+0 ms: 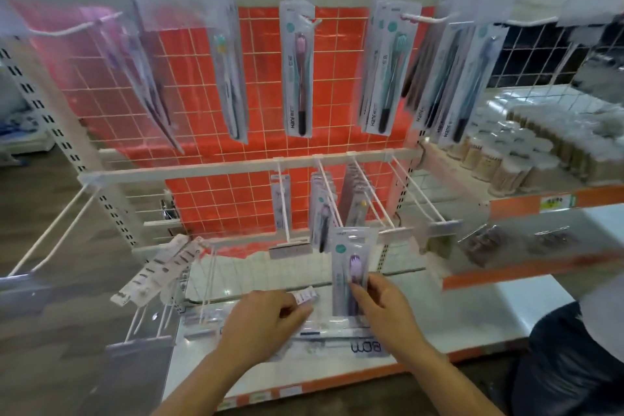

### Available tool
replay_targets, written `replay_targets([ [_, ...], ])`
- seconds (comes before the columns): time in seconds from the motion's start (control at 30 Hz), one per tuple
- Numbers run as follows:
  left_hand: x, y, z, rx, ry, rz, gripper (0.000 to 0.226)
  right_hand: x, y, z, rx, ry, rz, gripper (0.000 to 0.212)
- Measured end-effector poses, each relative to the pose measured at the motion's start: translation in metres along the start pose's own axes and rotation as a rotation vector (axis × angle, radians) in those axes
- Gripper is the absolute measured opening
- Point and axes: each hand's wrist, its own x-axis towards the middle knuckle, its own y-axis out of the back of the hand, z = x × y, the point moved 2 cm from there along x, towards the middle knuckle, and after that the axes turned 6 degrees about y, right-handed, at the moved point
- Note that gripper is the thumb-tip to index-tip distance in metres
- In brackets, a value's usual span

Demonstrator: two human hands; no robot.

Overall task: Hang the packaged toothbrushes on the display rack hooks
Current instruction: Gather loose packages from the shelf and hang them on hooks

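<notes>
One packaged toothbrush (351,275) is upright in my right hand (383,309), purple head showing through the blister; thumb and fingers pinch its lower half, so that grip is clamped on the pack. It sits just below the front ends of the lower hooks (332,199), not on any of them. My left hand (266,324) has its fingers curled over more packs lying flat on the white bottom shelf (472,317), pinching a small white card edge (305,297); grip clamped on that, though blur hides exactly which pack it belongs to. The flat packs (337,343) lie between both hands, touching the left one.

Lower row: several hooks stick out toward me with price tag holders (290,248) at their tips; a few packs already hang near the back. Upper row: packs (299,68) hang in front of the orange grid panel (202,85), centre and right, more blurred ones at left. White packs (158,270) hang tilted at lower left. Right side shelf (540,203) carries jars of cotton swabs (506,162). Dark-trousered knee (570,358) at right edge.
</notes>
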Motion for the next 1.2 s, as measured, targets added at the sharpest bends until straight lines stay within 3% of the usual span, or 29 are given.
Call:
replay_targets([
  [0.3,0.026,-0.054,-0.011,0.021,0.069,0.025,0.025,0.027,-0.005,0.055,-0.062,-0.010,-0.064,0.008],
  [0.67,0.084,-0.125,-0.012,0.073,-0.019,-0.047,0.037,0.079,-0.015,0.129,-0.160,0.157,-0.180,0.021],
  [1.0,0.141,-0.193,-0.059,0.143,-0.132,0.127,0.035,0.141,-0.049,0.215,-0.071,0.398,-0.069,0.012],
  [1.2,0.166,-0.204,-0.081,0.169,-0.256,0.223,0.032,0.162,-0.058,0.235,-0.011,0.505,-0.017,0.022],
])
